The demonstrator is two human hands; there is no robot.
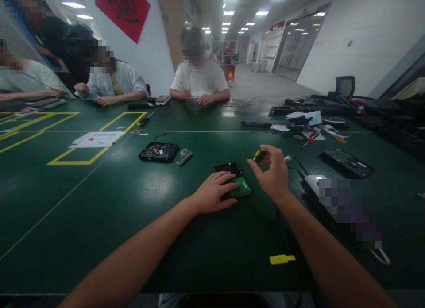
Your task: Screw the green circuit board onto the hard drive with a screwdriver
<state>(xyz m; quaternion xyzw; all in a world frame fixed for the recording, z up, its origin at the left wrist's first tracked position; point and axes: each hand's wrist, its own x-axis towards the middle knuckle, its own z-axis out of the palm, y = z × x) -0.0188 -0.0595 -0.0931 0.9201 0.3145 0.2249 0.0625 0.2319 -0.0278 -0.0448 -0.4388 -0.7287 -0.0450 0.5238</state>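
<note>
- Head view: where's the drive?
- On the desk, mid-frame, green board side up, under the left hand.
- Left hand gripping it?
- No. Palm down, fingers spread, fingertips resting on it. Holds nothing up.
- Right hand?
- Raised just right of the drive, thumb and fingers pinching the driver, yellow-black handle. Can't make out shaft or tip, so can't tell if it touches the drive.
- Black part beyond the board?
- Touching or part of the drive, can't tell which.
- What's left of the hands?
- Open drive, loose board just beside it. Paper farther left, across a yellow taped outline. Second driver near that outline's far corner.
- Right side?
- Third drive, board showing. Nearer, a pale device, mostly pixelated. Yellow tag near the desk's front edge.
- Far side?
- Co-worker in a white shirt facing us, both hands over the desk. More people seated to the left. Can't tell what the co-worker handles.
</note>
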